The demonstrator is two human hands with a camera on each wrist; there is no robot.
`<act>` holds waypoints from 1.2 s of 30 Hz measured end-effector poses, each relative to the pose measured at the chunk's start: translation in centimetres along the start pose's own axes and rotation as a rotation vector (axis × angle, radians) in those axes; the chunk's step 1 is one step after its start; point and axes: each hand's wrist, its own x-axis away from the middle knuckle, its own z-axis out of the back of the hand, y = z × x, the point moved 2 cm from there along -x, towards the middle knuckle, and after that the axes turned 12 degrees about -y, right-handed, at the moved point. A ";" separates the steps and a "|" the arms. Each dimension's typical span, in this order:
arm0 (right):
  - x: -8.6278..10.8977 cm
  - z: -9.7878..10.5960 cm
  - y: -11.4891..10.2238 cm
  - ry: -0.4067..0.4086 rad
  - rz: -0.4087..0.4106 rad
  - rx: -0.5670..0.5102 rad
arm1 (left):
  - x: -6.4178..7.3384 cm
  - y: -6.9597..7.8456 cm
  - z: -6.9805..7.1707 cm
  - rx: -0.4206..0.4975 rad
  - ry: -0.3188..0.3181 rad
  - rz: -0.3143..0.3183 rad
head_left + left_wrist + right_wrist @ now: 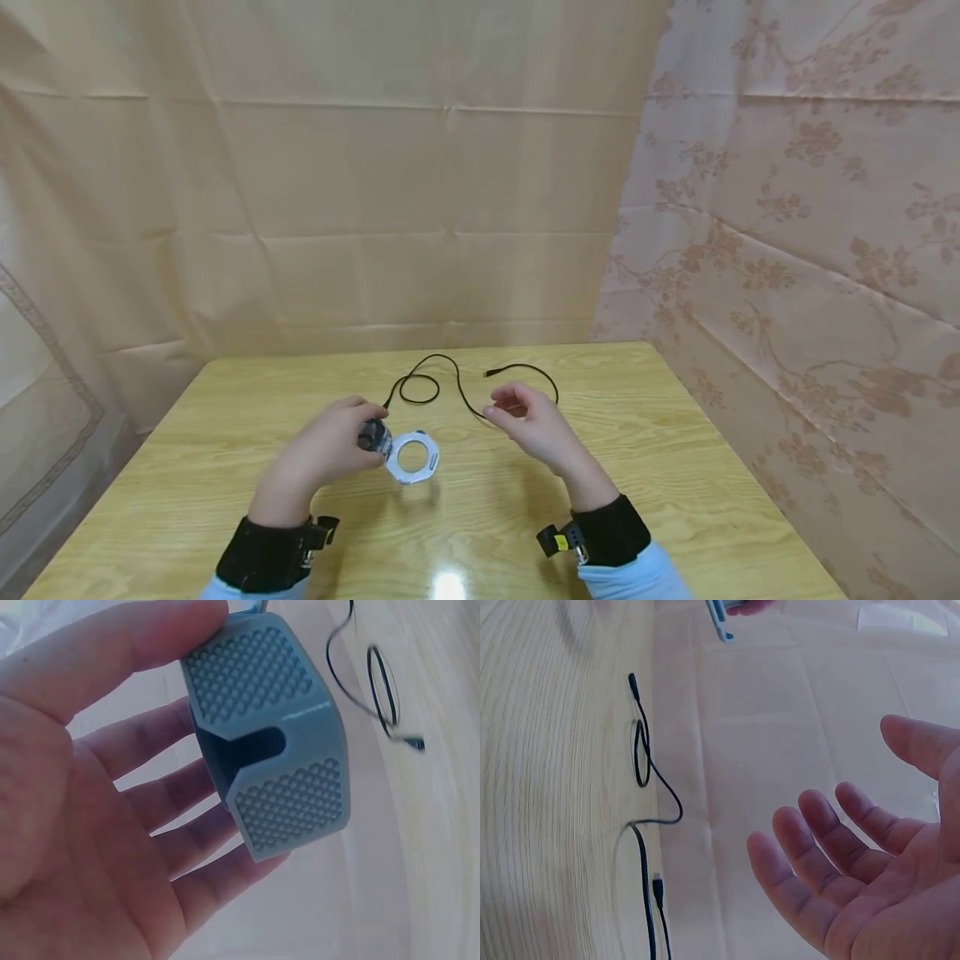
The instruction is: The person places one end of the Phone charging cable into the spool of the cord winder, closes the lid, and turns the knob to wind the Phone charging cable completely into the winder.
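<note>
Blue-grey housing (pixel 311 742), polygonal, ring-shaped opening, lies left of centre in the lower half of the head view. Left hand (pixel 333 442) grasps it: thumb at its top edge in the left wrist view, other fingers behind. Two studded panels flank a slot. Dark round part (pixel 371 435) shows at the left fingers; cannot tell whether it joins the housing. Right hand (pixel 538 427), right of centre: fingers released, loosely curved, nothing held. Black cable (pixel 459 382), looped, on table (pixel 480 508) at frame centre; left connector apart from housing.
</note>
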 end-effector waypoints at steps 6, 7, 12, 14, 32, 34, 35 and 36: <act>0.6 0.8 0.9 -0.001 -0.010 0.077 | -1.3 1.8 -1.7 0.016 -0.034 -0.021; 0.8 0.9 1.1 -0.002 -0.017 0.082 | -1.5 2.0 -2.0 0.020 -0.044 -0.023; 1.2 1.7 1.8 -0.010 -0.064 0.113 | -2.7 3.2 -3.5 0.028 -0.079 -0.041; 1.3 2.0 2.2 -0.015 -0.085 0.126 | -3.2 3.6 -4.0 0.026 -0.093 -0.051; 1.6 3.0 3.3 -0.046 -0.154 0.164 | -5.6 4.6 -7.0 -0.001 -0.256 -0.066; 1.6 3.0 3.3 -0.046 -0.155 0.165 | -5.6 4.7 -7.2 -0.004 -0.260 -0.071; 1.6 3.0 3.3 -0.045 -0.155 0.165 | -5.7 4.6 -7.3 -0.009 -0.260 -0.072; 1.7 3.0 3.3 -0.044 -0.156 0.166 | -5.7 4.6 -7.4 -0.011 -0.261 -0.071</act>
